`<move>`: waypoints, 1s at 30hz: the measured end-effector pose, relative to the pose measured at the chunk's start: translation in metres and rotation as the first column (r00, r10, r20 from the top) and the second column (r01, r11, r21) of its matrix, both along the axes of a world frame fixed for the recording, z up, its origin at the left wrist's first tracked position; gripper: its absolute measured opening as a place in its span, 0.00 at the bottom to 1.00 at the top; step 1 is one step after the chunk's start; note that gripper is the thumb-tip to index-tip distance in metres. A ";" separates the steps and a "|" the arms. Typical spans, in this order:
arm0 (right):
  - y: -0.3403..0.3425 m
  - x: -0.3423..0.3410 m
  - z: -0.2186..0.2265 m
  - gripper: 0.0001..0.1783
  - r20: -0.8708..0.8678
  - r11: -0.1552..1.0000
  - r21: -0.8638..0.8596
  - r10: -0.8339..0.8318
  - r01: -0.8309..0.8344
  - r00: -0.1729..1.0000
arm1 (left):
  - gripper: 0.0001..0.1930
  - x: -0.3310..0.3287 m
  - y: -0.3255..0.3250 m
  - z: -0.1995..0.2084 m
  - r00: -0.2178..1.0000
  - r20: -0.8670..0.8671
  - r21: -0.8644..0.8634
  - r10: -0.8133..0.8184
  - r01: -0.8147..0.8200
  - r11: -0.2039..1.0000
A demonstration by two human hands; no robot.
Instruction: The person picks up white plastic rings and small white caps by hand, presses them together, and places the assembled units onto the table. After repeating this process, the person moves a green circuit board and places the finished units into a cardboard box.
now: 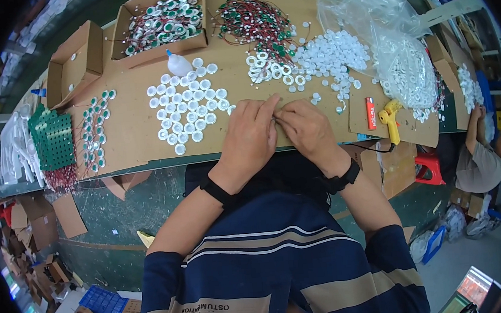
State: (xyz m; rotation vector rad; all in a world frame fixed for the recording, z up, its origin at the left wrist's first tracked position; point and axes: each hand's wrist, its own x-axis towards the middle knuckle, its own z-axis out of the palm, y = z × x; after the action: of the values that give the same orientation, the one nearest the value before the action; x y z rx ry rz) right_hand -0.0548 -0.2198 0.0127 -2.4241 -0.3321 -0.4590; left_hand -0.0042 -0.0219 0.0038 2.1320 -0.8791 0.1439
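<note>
At the desk's (135, 137) near edge, your left hand (248, 134) and right hand (307, 129) meet, fingertips together, can't tell what's held; round white caps (192, 105) left, yellow glue gun (389, 118) right.

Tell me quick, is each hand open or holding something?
Left hand: partly closed; can't tell whether it holds anything.
Right hand: curled closed; can't tell whether it holds anything.

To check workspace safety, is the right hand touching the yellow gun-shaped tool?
Apart: the head view shows cardboard and the red lighter between the right hand and the yellow tool.
</note>
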 end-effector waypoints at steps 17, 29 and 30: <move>-0.003 0.016 0.018 0.14 -0.451 0.958 0.233 -0.045 0.167 0.891 | 0.31 0.004 0.000 -0.002 1.000 -0.005 -0.039 0.005 -0.005 0.999; -0.003 0.014 0.019 0.11 -0.278 0.996 0.072 -0.028 0.050 0.960 | 0.30 0.001 0.001 -0.001 1.000 -0.008 -0.045 0.012 -0.012 0.999; -0.003 0.014 0.020 0.10 -0.331 0.991 0.105 -0.045 0.085 0.943 | 0.30 0.001 0.001 -0.001 1.000 -0.007 -0.042 0.013 -0.013 0.999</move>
State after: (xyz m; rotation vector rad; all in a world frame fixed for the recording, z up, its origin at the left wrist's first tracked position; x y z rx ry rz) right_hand -0.0410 -0.2224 0.0329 -2.3482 -0.0770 -0.0933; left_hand -0.0033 -0.0212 0.0027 2.0983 -0.8517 0.1606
